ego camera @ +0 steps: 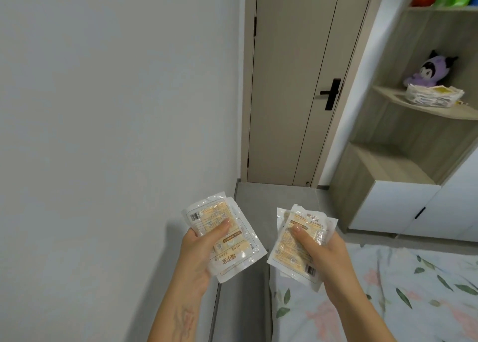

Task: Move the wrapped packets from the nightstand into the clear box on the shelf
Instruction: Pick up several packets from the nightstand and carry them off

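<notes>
Between wall and bed, both hands (261,251) grip wrapped packets (225,234) (thumbs on top).

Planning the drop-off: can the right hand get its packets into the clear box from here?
Probably not yet. The right hand grips packets low over the bed, while the clear box sits well off on the shelf. Nothing blocks the way; the person likely must step closer.

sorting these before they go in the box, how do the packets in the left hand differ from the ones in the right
The left-hand packets show their "HAND WARMER" print upside down with the barcode at the top; the right-hand packets show it upright, barcode at the bottom. Both are small stacks of the same clear-wrapped yellow warmers, each pinned by a thumb.
</notes>
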Available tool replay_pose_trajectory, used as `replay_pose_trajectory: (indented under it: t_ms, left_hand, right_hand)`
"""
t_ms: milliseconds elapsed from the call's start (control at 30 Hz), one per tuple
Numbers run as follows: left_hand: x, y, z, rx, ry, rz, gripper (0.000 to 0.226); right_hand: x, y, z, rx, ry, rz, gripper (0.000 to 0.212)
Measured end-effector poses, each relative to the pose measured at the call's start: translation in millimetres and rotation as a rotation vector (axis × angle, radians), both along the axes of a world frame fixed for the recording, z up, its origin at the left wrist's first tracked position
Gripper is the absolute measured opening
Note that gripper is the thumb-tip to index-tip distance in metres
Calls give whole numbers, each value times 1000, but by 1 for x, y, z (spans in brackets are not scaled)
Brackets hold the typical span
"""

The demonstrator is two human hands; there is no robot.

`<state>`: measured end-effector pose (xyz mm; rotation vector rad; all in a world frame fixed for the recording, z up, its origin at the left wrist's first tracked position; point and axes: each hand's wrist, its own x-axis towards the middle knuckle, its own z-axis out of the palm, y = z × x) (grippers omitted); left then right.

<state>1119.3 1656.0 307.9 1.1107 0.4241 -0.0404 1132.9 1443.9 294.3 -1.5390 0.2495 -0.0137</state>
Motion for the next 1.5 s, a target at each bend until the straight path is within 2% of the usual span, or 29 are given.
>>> replay_pose_trajectory:
  t_ms: [133, 333, 600, 733, 867, 1000, 1133, 1267, 1400, 1500]
  left_hand:
    - [76, -1, 10, -1, -7, -30, 25]
    - [172, 3, 22, -9, -23, -28, 18]
    - [269, -5, 23, -14, -49, -69, 18]
    - [330, -14, 10, 18, -82, -45, 17]
    - [406, -36, -8, 44, -64, -119, 18]
    - [513, -73, -22, 79, -46, -175, 25]
    - [654, -116, -26, 113, -38, -209, 31]
    - [804, -160, -8, 131, -38, -254, 32]
    - [909, -212, 25, 117, -39, -344, 30]
    - [963, -250, 45, 94, -49, -435, 25]
  right_hand:
    - [90, 11, 20, -34, -28, 49, 13]
    - [191, 2, 38, -41, -58, 13, 14]
    - [269, -10, 28, -61, -78, -15, 13]
    - [310, -41, 10, -57, -94, -99, 14]
    - [369, -73, -13, -30, -89, -186, 14]
    - [473, -98, -27, -5, -84, -206, 11]
    - [615, -131, -31, 56, -110, -206, 19]
    - [756, -175, -9, 84, -147, -265, 12]
    - [842, -219, 22, 161, -146, -342, 16]
    - [884, -253, 33, 119, -131, -418, 18]
